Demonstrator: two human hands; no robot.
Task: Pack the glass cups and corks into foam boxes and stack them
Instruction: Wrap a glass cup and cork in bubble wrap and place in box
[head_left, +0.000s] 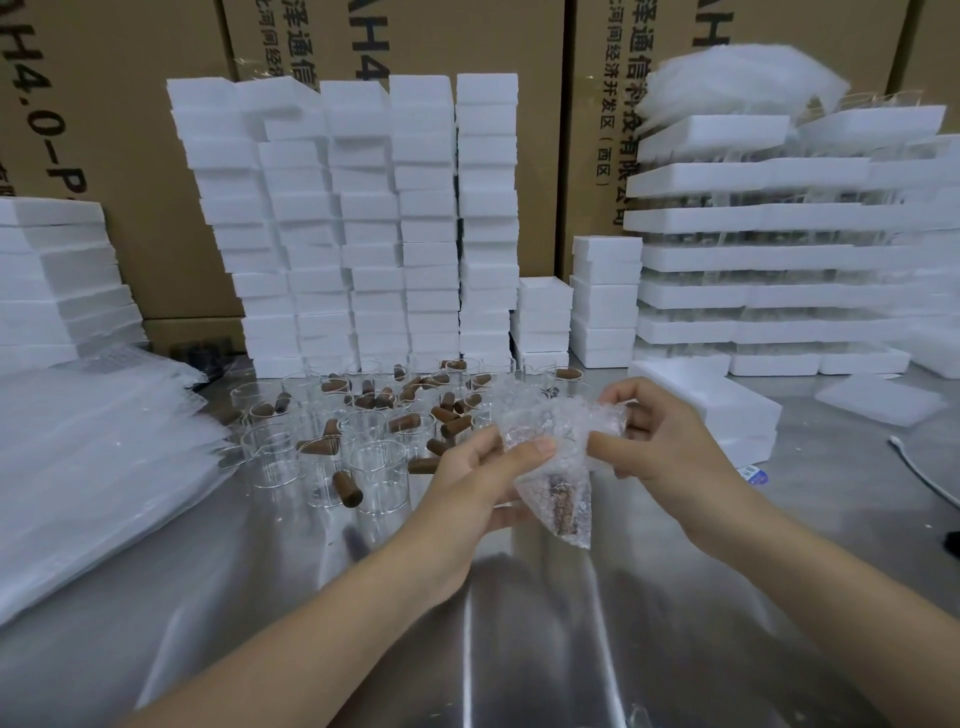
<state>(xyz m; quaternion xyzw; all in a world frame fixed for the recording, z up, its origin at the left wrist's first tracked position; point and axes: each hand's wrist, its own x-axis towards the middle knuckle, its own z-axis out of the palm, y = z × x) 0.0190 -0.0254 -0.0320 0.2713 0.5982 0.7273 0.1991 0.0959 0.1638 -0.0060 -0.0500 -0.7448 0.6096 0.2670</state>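
Between my hands hangs a bubble-wrap bag (558, 457) with a brown cork showing through its lower part. My left hand (483, 475) grips the bag's left side, thumb on top. My right hand (654, 436) pinches its upper right edge. Behind my hands stand several clear glass cups (376, 473) on the steel table (363, 613), with several brown corks (347, 488) lying among them and in some cups. A foam box (727, 410) sits just right of my right hand. Tall stacks of foam boxes (374, 223) rise at the back.
A pile of bubble-wrap bags (88, 457) covers the table's left side. Stacked foam trays with glassware (779, 260) stand at the back right, under a heap of bags (737, 78). Cardboard cartons (130, 104) form the back wall. A white cable (919, 473) lies at the right edge.
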